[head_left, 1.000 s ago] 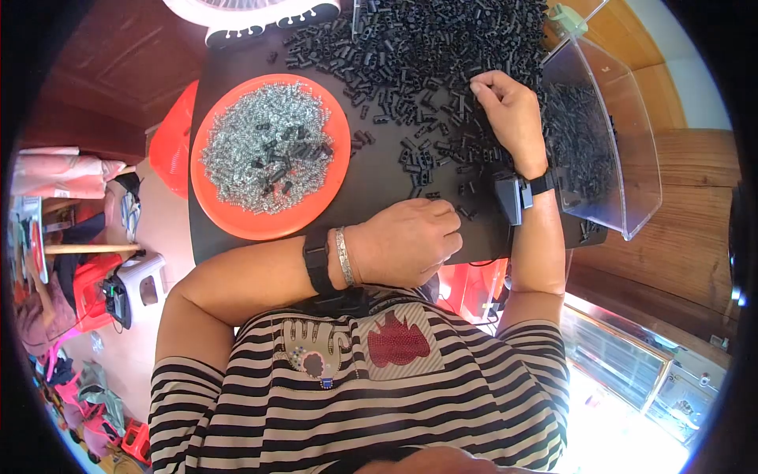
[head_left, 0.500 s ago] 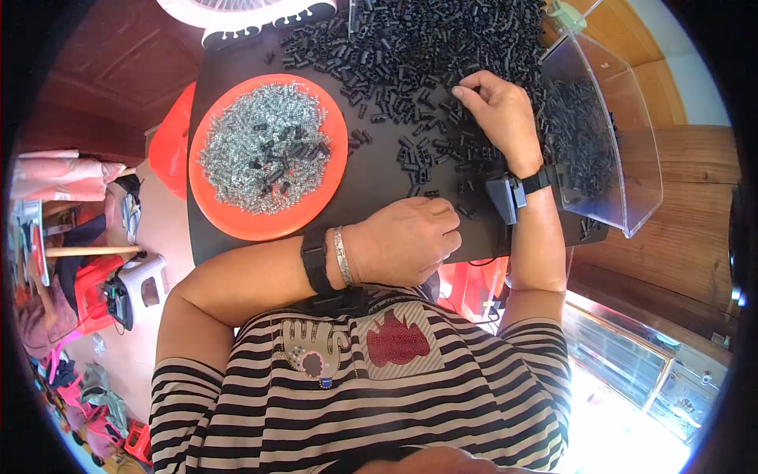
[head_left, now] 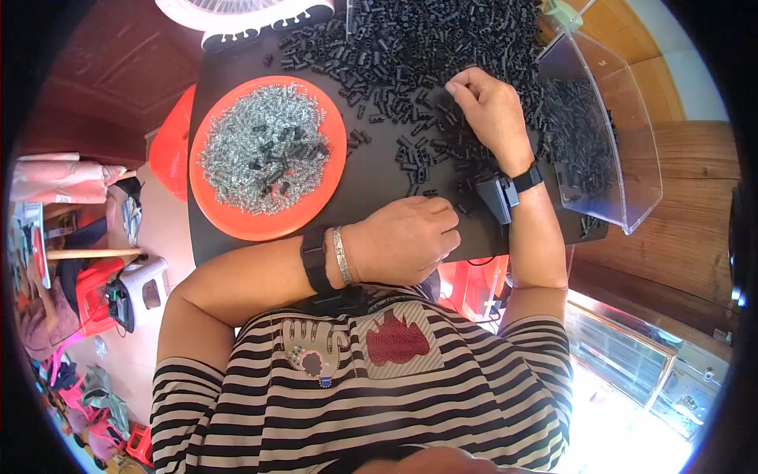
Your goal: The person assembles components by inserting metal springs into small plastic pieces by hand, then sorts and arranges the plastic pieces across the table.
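My left hand [head_left: 407,241] is closed near the front edge of the dark table [head_left: 367,178], its fingers curled under so that whatever they hold is hidden. Over the edge of a heap of small black plastic parts [head_left: 426,47], my right hand [head_left: 491,110] has thumb and forefinger brought close together; anything between them is too small to make out. To the left, an orange-red plate [head_left: 338,158] carries a mound of small metal springs [head_left: 237,150]. Several black plastic parts lie on top of the springs.
A clear plastic bin [head_left: 643,170] with black parts stands at the table's right side. Loose black parts [head_left: 414,158] lie scattered between the plate and my right hand. A white fan-like object [head_left: 245,16] sits at the back left. Red stools and clothes are off to the left.
My right hand and its wrist device have shifted slightly left, with the device turned a little. My left hand has stayed in nearly the same place, still closed.
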The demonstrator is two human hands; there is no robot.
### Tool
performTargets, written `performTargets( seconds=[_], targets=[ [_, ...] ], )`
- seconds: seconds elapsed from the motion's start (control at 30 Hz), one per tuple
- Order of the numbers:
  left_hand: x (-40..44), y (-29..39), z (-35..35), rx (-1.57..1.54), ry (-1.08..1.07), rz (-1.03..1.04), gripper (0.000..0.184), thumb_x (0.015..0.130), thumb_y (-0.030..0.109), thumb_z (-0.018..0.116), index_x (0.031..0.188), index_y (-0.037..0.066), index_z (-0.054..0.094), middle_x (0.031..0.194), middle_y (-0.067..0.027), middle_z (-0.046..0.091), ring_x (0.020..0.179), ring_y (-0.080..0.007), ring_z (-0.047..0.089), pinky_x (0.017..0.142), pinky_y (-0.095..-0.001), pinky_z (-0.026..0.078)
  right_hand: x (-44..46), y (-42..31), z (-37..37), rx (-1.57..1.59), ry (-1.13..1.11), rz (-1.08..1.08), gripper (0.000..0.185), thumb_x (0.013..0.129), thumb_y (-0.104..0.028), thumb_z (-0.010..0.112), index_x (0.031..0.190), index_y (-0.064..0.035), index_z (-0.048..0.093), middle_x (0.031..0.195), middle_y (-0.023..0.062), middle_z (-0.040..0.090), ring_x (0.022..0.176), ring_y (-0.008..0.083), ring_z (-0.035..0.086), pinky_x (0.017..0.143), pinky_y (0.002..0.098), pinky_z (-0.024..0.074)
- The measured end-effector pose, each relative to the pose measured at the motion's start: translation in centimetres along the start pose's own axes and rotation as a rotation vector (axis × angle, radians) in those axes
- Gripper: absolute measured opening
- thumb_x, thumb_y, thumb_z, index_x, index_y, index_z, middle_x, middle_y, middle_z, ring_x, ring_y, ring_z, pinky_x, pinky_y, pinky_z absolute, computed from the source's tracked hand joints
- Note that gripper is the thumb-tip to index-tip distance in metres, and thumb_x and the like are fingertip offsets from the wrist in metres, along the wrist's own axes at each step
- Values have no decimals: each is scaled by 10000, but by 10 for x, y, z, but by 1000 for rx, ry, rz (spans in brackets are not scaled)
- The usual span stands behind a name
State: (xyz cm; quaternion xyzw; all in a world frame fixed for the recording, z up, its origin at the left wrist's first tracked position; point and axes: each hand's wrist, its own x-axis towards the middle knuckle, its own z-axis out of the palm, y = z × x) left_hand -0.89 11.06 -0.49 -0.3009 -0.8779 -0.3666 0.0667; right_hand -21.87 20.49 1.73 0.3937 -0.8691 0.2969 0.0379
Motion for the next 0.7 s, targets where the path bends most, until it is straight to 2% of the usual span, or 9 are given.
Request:
performTargets(
  seconds=[0.27, 0.47, 0.7],
  targets=[
    [0, 1, -1, 11, 3, -2, 163, 764, 130, 678, 856, 9, 619, 973, -136, 601, 1076, -326, 594, 902, -411, 516, -3, -5, -7, -118, -156, 22, 222, 860, -297, 727, 852, -77, 704, 689, 144, 668, 674, 341, 665, 620, 435, 511],
    [0, 0, -2, 14, 5, -1, 160, 768, 135, 674, 855, 11, 622, 967, -133, 601, 1075, -322, 597, 897, -408, 518, -3, 6, 5, -97, -70, -51, 207, 858, -279, 725, 837, -75, 694, 663, 131, 649, 658, 343, 650, 604, 441, 504],
    [0, 1, -4, 6, -29, -23, 160, 766, 137, 678, 847, 11, 620, 966, -136, 602, 1088, -328, 596, 904, -406, 517, -3, 0, -14, -69, -216, 45, 237, 827, -304, 765, 935, -95, 734, 676, 127, 657, 650, 292, 671, 599, 419, 507]
  ],
)
